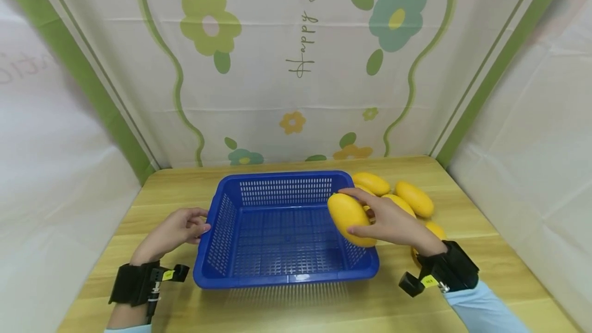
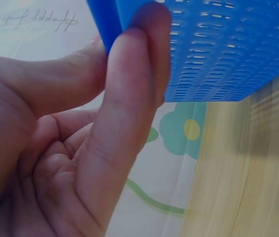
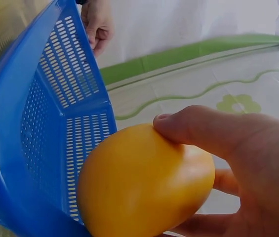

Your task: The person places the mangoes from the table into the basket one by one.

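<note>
Right hand grips a yellow mango over the blue basket's rim, left hand pinching the opposite wall—a slack grip could drop it onto the worktop.

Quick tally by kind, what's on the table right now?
Blue basket: 1, empty; left hand pinches its rim.
Yellow mangoes: 6 visible. 1 mango held in the right hand over the basket's right rim, 5 in a pile to the right, some partly hidden.
Total: 7 things.
</note>
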Tool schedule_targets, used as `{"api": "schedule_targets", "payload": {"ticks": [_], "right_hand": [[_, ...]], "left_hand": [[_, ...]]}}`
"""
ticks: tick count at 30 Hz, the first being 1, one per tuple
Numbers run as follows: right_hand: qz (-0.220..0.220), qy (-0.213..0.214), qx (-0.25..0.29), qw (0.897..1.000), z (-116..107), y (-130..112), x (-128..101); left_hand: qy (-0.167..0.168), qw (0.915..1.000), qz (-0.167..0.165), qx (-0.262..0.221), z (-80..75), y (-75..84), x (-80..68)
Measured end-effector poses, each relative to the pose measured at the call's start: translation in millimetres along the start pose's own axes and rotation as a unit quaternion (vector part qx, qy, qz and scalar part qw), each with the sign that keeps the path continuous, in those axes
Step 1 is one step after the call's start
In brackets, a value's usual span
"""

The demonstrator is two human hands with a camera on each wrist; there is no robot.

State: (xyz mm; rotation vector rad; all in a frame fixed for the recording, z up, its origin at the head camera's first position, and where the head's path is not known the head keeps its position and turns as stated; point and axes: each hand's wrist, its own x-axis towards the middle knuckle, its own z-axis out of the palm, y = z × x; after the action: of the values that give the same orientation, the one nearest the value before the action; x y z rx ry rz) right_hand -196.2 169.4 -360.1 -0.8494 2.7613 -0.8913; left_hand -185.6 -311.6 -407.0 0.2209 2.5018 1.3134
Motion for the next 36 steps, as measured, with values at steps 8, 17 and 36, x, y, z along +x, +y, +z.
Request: {"api": "schedule_targets", "payload": {"ticks": [8,17,36], "right_hand": [[-0.011,-0.026,-0.028,0.999,2,-5,10],[-0.028,-0.094,-0.013,0.995,0,-7,24],[-0.011,-0.173,0.004,0.985,5,-4,41]], "left_hand": [[0.000,1.0000,0.000,-0.001,0.7,1.5,-0.9],[0.003,1.0000,0.001,-0.003,0.8,0.5,-1.2],[0.003,1.0000,0.000,-0.006,1.0,-0.3,-0.2]]}}
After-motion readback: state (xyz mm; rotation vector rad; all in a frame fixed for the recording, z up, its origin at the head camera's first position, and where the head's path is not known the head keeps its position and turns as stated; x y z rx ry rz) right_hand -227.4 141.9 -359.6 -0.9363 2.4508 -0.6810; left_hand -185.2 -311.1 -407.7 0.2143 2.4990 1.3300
